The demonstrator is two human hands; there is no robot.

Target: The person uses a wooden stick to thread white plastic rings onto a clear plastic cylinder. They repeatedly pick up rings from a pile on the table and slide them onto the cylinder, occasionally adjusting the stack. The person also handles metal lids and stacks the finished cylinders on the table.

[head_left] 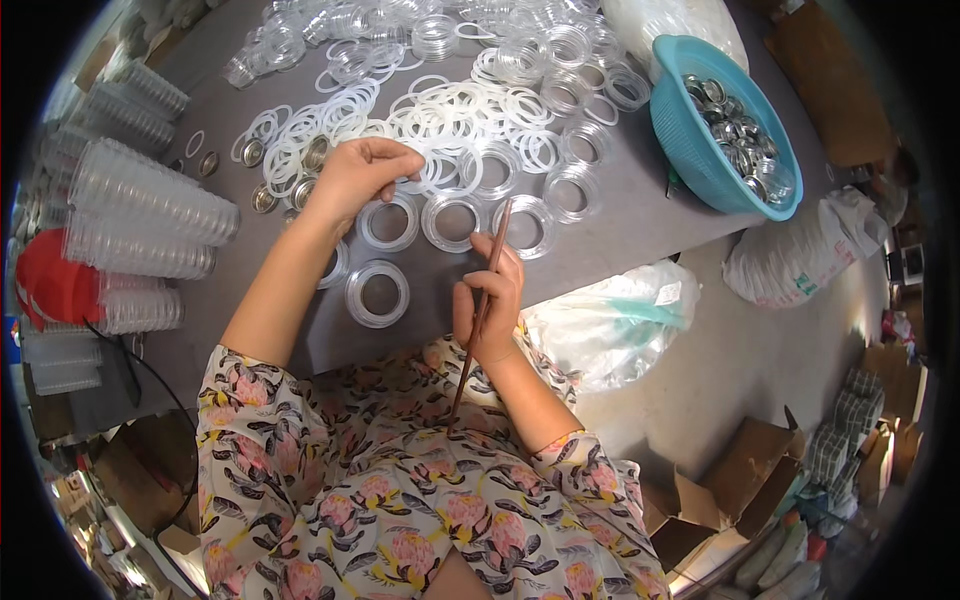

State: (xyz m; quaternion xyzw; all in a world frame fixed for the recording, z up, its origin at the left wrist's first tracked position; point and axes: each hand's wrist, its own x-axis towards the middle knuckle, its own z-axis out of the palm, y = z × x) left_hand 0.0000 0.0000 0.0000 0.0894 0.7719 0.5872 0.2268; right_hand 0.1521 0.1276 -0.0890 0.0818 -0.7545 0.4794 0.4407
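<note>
My left hand [362,182] is closed in a pinch above the near side of a pile of flat white rings [440,108]. A thin white ring [479,172] meets its fingertips and appears to be pinched there. In my right hand [492,300] is a slim brown stick [471,361], held upright and slanting, its lower end toward my lap. Between and beyond my hands, thick clear plastic rings [377,318] lie flat in loose rows on the grey table [300,352]. Several metal lids [263,198] sit left of my left hand.
A blue basket [690,140] of metal lids stands at the right table edge. Stacked clear plastic containers [150,215] and a red round object [55,280] are at left. More clear rings [435,40] cover the far side. Plastic bags [625,325] and open cardboard boxes [750,465] lie below, right.
</note>
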